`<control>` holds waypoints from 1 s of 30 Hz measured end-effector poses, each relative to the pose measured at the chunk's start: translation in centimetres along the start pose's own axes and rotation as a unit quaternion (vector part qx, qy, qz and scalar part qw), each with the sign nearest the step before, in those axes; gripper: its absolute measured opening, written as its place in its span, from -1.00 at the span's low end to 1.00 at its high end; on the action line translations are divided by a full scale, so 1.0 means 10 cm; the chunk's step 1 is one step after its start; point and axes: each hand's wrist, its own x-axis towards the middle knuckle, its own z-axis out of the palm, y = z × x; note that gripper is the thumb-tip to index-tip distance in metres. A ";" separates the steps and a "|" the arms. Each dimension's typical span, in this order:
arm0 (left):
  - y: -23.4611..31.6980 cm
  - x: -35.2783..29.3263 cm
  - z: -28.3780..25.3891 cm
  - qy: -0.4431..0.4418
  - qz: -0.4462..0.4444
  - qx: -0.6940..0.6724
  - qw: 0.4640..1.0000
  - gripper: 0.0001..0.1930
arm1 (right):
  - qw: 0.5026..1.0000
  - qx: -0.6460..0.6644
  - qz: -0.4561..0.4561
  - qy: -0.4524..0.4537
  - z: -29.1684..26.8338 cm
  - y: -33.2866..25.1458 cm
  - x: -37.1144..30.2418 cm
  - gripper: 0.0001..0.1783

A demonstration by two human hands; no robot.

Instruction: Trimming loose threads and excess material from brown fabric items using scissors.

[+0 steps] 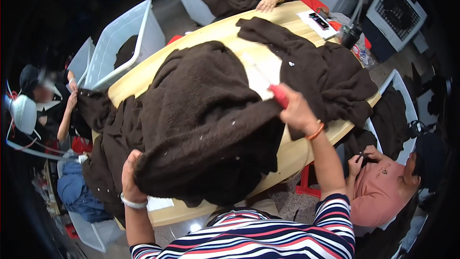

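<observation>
A large dark brown fuzzy garment [191, 86] is bunched up over the wooden table in front of me, its near edge lifted and small pale specks on it. My left hand [132, 177] is closed around the garment's left edge. My right hand [298, 112], at the garment's right end, is closed around a red-handled tool [279, 95] with a thin pale shaft pointing away from me. Whether its fingers also pinch the cloth, I cannot tell. Another brown garment [316, 74] lies to the right, a small white bit on it.
The wooden table [287, 168] has a white board with a phone [318, 20] at its far right. Pale bins [143, 33] stand beyond it. Co-workers sit left, right and at the far side; the left one's hands [72, 97] hold brown cloth. Blue cloth [81, 192] fills a bin at left.
</observation>
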 end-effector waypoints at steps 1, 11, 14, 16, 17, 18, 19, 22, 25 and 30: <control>-0.04 0.04 -0.03 -0.053 0.003 -0.026 0.998 -0.53 | 0.995 -0.030 -0.067 0.062 -0.04 0.08 0.12 -0.38; -0.87 0.24 -1.02 0.111 -0.090 0.081 0.986 -0.65 | 0.969 -0.243 -0.051 0.007 0.53 -0.15 0.53 -0.47; -0.59 0.27 -0.84 0.057 -0.121 0.013 0.991 -0.70 | 0.983 -0.181 -0.002 -0.041 0.46 -0.22 0.11 -0.53; -0.51 0.41 -0.74 0.051 -0.130 0.003 0.990 -0.73 | 0.986 -0.155 -0.029 -0.048 0.45 -0.30 -0.10 -0.54; -0.55 0.48 -0.76 0.044 -0.131 0.041 0.990 -0.75 | 0.986 -0.155 -0.038 -0.058 0.47 -0.38 -0.17 -0.54; -0.56 0.55 -0.74 0.033 -0.132 0.079 0.988 -0.76 | 0.987 -0.141 -0.055 -0.063 0.49 -0.44 -0.25 -0.56; -0.56 0.62 -0.65 0.033 -0.093 0.136 0.986 -0.81 | 0.985 -0.140 -0.052 -0.084 0.51 -0.52 -0.32 -0.56; -0.62 0.68 -0.61 0.046 -0.032 0.143 0.988 -0.83 | 0.972 -0.165 -0.077 -0.149 0.58 -0.74 -0.49 -0.58; -0.66 0.67 -0.55 0.065 -0.025 0.128 0.989 -0.83 | 0.956 -0.176 -0.093 -0.214 0.70 -0.97 -0.64 -0.57; -0.76 0.58 -0.56 0.066 0.014 0.176 0.982 -0.84 | 0.933 -0.157 -0.148 -0.289 1.05 -1.23 -0.83 -0.53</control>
